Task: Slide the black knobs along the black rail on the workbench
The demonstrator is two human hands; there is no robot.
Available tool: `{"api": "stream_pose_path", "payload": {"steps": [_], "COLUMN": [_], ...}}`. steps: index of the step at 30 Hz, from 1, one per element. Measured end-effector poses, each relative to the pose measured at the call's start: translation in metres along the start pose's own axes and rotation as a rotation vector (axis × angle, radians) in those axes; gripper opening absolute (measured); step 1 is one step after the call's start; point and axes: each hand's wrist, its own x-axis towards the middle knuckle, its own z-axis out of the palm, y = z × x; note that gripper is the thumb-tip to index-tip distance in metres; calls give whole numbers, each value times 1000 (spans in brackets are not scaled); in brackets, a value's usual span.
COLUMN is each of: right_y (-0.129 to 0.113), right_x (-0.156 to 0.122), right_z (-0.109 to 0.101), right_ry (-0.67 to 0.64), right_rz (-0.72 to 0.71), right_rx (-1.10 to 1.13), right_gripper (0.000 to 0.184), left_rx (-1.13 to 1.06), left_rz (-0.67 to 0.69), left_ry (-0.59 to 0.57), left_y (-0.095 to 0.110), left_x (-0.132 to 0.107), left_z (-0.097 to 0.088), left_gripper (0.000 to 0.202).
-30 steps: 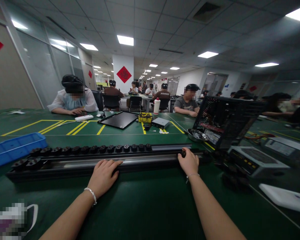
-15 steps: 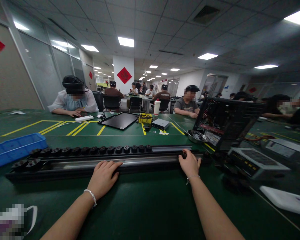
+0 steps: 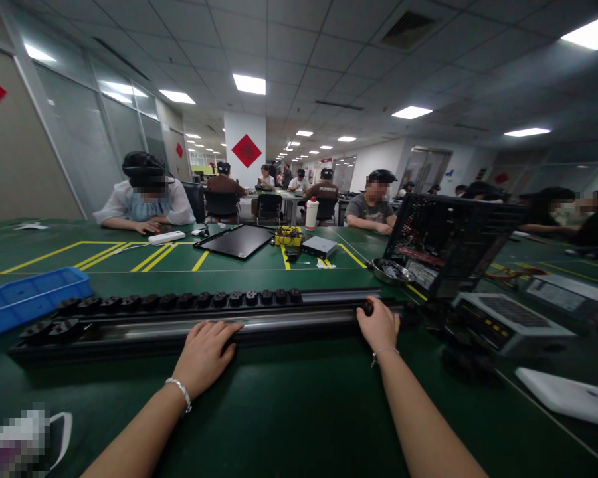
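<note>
A long black power track with a shiny metallic channel lies across the green table in front of me. My left hand rests flat on its near edge around the middle, fingers stretched out and together, holding nothing. Near the track's right end, my right hand is closed around a small black socket module, mostly hidden by the fingers. At the track's left end sit two larger-looking black socket modules. Behind it runs a second track, carrying a row of several black socket modules.
A blue tray stands at the left. To the right are loose dark parts, a power supply unit, an open computer case and a metal bowl. A dark flat panel lies farther back. Other people sit around.
The view has shifted very slightly. Both hands keep the same places on the track, and the modules look unmoved.
</note>
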Motion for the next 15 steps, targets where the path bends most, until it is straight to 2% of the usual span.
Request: {"api": "stream_pose_path", "payload": {"steps": [15], "right_y": [0], "right_x": [0], "right_z": [0], "right_ry": [0], "right_rz": [47], "right_rx": [19], "right_gripper": [36], "left_rx": [15], "left_rz": [5], "left_ry": [-6], "left_y": [0], "left_x": [0], "left_z": [-1], "left_gripper": [35]}}
